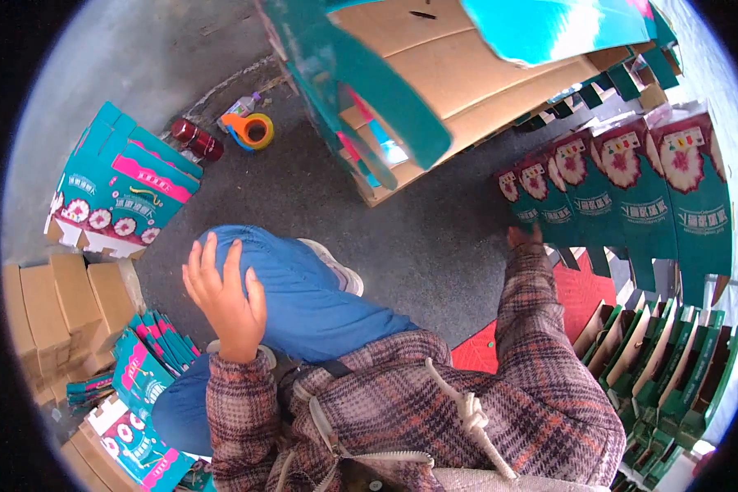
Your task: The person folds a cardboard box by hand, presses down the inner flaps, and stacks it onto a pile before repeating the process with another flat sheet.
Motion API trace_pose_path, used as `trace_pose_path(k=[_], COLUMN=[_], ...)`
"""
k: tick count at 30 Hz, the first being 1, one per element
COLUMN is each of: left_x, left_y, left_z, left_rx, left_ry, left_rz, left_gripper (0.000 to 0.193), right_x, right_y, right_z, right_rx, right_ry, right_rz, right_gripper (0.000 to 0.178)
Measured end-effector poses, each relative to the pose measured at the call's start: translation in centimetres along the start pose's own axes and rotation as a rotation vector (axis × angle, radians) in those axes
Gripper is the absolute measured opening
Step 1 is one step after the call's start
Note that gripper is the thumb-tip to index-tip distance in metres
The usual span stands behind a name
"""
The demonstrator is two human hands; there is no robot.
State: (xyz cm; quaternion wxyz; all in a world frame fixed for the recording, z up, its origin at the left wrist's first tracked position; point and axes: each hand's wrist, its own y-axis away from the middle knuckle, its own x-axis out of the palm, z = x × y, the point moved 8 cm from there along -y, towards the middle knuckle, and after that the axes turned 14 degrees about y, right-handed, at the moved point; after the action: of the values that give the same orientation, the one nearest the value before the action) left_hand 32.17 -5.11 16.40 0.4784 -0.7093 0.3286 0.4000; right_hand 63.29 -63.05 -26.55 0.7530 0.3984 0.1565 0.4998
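Carton [447, 86], big and open, between and beyond both sets of fingers. Row of upright teal boxes [631, 225] just beside the fingertips of the right hand [525, 235]; impossible to tell whether touching or gripping. Knee [264, 256] under the left hand [225, 299], fingers loosely spread, holding nothing. Possible trouble: close-set boxes toppling together from one careless nudge.
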Motion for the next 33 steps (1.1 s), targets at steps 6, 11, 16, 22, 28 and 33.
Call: trace_pose_path(k=[6,11,16,22,28,33], left_x=[-2.6,-3.2,-3.9,-12.1,-24.3,-24.1], left_y=[-2.6,-2.3,-1.1,0.8,1.7,2.6], left_z=[0.1,0.5,-1.5,-5.1,-6.7,-5.8], left_rx=[0.000,-0.128,-0.152,-0.031,0.389,0.385], left_ry=[0.123,0.198,0.345,1.758,2.088,2.212], left_rz=[-0.077,-0.110,-0.091,0.363,0.118,0.127], left_gripper=[0.038,0.041,0.044,0.054,0.085,0.075], right_x=[11.7,28.3,35.2,42.3,44.8,45.1], right_y=[7.5,35.2,44.9,61.7,68.8,67.8], right_z=[-13.6,-16.5,-14.2,-8.2,-10.5,-13.5], right_rx=[0.150,-0.079,-0.623,-1.753,-2.012,-2.039], right_ry=[0.667,1.147,1.532,1.209,1.029,1.115], right_rz=[0.479,1.023,1.489,1.311,1.458,1.397], right_gripper=[0.049,0.058,0.062,0.054,0.043,0.045])
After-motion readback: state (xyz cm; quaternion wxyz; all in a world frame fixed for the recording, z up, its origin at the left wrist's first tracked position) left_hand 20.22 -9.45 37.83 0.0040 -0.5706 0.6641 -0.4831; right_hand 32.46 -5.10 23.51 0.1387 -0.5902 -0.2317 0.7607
